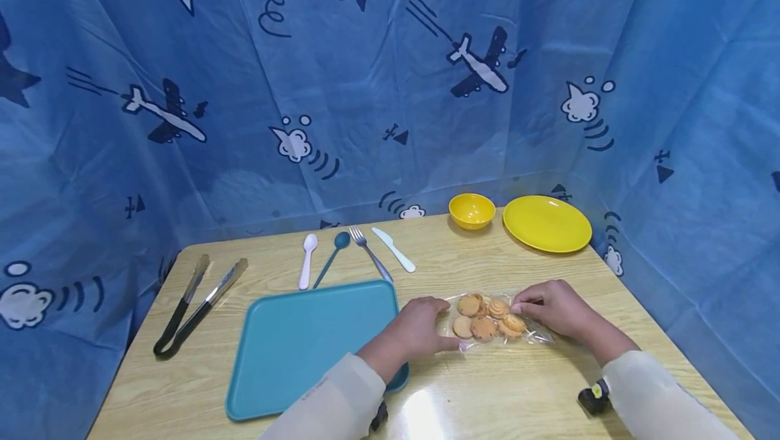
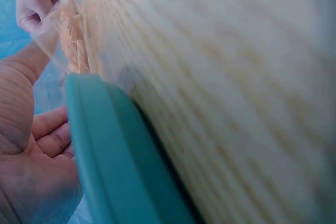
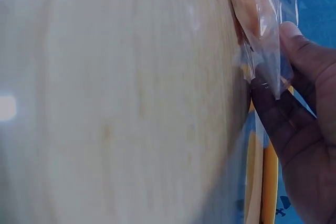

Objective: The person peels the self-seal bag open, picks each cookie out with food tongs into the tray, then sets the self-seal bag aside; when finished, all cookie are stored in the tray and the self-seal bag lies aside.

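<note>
A clear plastic bag of round cookies (image 1: 483, 327) lies on the table in front of me. At the bag's right end, my right hand (image 1: 556, 308) pinches the plastic between thumb and fingers; the right wrist view shows the clear film (image 3: 269, 51) there. My left hand (image 1: 420, 328) is at the bag's left end, thumb and fingers spread apart beside the plastic. In the left wrist view its palm shows behind the rim of the teal tray (image 2: 113, 156), with the fingers loosely bent.
The teal tray (image 1: 311, 338) lies under my left forearm. Behind it are a white spoon (image 1: 307, 260), a teal spoon (image 1: 332, 257), a fork (image 1: 370, 252) and a white knife (image 1: 395, 250). Tongs (image 1: 193, 311) lie far left. A yellow bowl (image 1: 472, 212) and yellow plate (image 1: 546, 224) stand back right.
</note>
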The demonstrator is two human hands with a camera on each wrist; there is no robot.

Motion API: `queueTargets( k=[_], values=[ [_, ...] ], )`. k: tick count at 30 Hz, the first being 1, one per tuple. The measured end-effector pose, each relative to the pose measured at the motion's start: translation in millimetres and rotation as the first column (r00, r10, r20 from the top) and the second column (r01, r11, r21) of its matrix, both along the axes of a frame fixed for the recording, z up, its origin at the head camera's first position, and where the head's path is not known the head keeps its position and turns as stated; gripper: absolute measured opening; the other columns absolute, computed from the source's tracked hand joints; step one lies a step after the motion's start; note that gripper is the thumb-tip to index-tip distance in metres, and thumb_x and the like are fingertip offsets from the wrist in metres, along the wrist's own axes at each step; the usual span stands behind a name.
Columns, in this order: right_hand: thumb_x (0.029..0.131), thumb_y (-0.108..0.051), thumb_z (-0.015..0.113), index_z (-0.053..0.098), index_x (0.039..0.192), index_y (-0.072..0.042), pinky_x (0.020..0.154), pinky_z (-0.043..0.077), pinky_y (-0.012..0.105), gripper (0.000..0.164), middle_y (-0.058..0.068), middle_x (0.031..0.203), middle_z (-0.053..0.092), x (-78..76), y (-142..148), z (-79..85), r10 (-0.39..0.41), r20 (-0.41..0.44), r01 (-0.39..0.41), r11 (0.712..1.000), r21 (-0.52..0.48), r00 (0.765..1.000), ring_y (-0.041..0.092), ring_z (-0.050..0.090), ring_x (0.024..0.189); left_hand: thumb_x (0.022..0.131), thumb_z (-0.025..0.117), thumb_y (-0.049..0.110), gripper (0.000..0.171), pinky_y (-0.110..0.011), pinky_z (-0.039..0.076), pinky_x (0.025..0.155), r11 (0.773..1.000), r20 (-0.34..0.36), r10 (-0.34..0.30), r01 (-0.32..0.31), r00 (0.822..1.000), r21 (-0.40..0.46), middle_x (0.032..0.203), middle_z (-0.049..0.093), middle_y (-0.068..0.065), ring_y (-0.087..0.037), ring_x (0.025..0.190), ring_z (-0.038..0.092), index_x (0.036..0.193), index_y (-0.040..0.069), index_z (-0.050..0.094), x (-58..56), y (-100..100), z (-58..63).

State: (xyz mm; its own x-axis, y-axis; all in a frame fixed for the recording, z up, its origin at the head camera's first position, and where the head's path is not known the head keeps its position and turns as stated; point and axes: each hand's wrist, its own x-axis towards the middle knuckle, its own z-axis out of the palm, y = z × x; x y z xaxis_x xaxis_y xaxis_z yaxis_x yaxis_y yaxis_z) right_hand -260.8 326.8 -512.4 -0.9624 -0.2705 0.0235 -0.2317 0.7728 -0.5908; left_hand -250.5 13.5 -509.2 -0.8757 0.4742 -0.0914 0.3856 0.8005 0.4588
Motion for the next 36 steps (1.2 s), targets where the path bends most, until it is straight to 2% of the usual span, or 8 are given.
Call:
queueTargets(
  k=[6, 12, 17, 20, 23, 30, 36],
  values=[
    [0.094, -0.033, 0.074, 0.081, 0.093, -0.03, 0.084, 0.057, 0.03, 0.008, -0.01, 0.098, 0.077, 1.2, 0.9, -0.4, 0.004, -0.018, -0.004, 1.0, -0.029, 1.0, 0.009, 0.07, 0.095, 0.081, 0.08, 0.061, 0.081, -0.038, 0.043, 0.115, 1.0, -0.027, -0.014, 0.014, 1.0, -0.005, 0.138, 0.065, -0.003, -0.025, 0.137, 0.053, 0.143, 0.012, 0.059, 0.4, 0.4, 0.1],
    [0.092, -0.031, 0.076, 0.081, 0.098, -0.027, 0.082, 0.057, 0.026, 0.008, -0.008, 0.1, 0.077, 1.9, -2.0, 0.3, 0.015, -0.031, -0.016, 1.0, -0.024, 0.999, 0.009, 0.07, 0.094, 0.082, 0.076, 0.064, 0.084, -0.039, 0.043, 0.115, 1.0, 0.001, 0.002, -0.002, 1.0, 0.031, 0.138, 0.065, -0.002, -0.025, 0.138, 0.052, 0.145, 0.011, 0.057, 0.7, -0.1, -0.1],
    [0.09, -0.029, 0.079, 0.08, 0.111, -0.022, 0.088, 0.059, 0.034, 0.022, -0.005, 0.109, 0.077, 1.2, -4.9, 1.5, 0.084, -0.059, -0.085, 0.996, -0.006, 0.995, 0.017, 0.072, 0.102, 0.081, 0.076, 0.067, 0.087, -0.04, 0.043, 0.115, 0.999, 0.019, 0.018, -0.018, 1.0, 0.028, 0.141, 0.063, -0.003, -0.026, 0.139, 0.051, 0.145, 0.012, 0.057, 1.0, -0.4, -0.3],
    [0.09, -0.025, 0.078, 0.081, 0.104, -0.025, 0.089, 0.059, 0.037, 0.015, -0.008, 0.104, 0.077, 0.4, -6.3, 1.9, 0.114, -0.075, -0.114, 0.993, 0.009, 0.991, 0.015, 0.072, 0.099, 0.081, 0.076, 0.067, 0.086, -0.04, 0.043, 0.115, 1.0, 0.013, 0.018, -0.018, 1.0, 0.022, 0.14, 0.064, -0.002, -0.025, 0.139, 0.051, 0.145, 0.013, 0.057, 0.7, -0.1, -0.5],
    [0.091, -0.021, 0.077, 0.081, 0.095, -0.029, 0.086, 0.059, 0.034, 0.009, -0.012, 0.097, 0.075, -0.2, -7.5, 1.5, 0.126, -0.091, -0.125, 0.992, 0.018, 0.988, 0.011, 0.071, 0.094, 0.081, 0.076, 0.065, 0.084, -0.04, 0.044, 0.115, 1.0, 0.006, 0.014, -0.015, 1.0, 0.02, 0.139, 0.064, -0.002, -0.025, 0.139, 0.052, 0.145, 0.013, 0.058, 0.7, 0.3, 0.3],
    [0.093, -0.03, 0.075, 0.08, 0.09, -0.028, 0.083, 0.058, 0.032, 0.006, -0.013, 0.094, 0.075, 1.0, -7.7, 0.5, 0.072, -0.077, -0.072, 0.997, 0.003, 0.994, 0.009, 0.07, 0.092, 0.082, 0.077, 0.063, 0.083, -0.039, 0.044, 0.114, 1.0, -0.004, 0.001, -0.001, 1.0, 0.023, 0.139, 0.064, -0.003, -0.025, 0.137, 0.053, 0.144, 0.012, 0.058, 1.4, -0.6, 1.5],
    [0.091, -0.036, 0.076, 0.08, 0.089, -0.027, 0.082, 0.057, 0.028, 0.01, -0.012, 0.093, 0.076, 3.0, -5.7, -0.4, -0.004, -0.029, 0.003, 0.999, -0.049, 1.0, 0.009, 0.07, 0.092, 0.083, 0.084, 0.045, 0.072, -0.035, 0.047, 0.112, 0.999, -0.052, -0.047, 0.049, 0.998, 0.02, 0.138, 0.065, -0.005, -0.024, 0.133, 0.057, 0.142, 0.01, 0.06, 1.1, -4.4, 2.9]
  ],
)
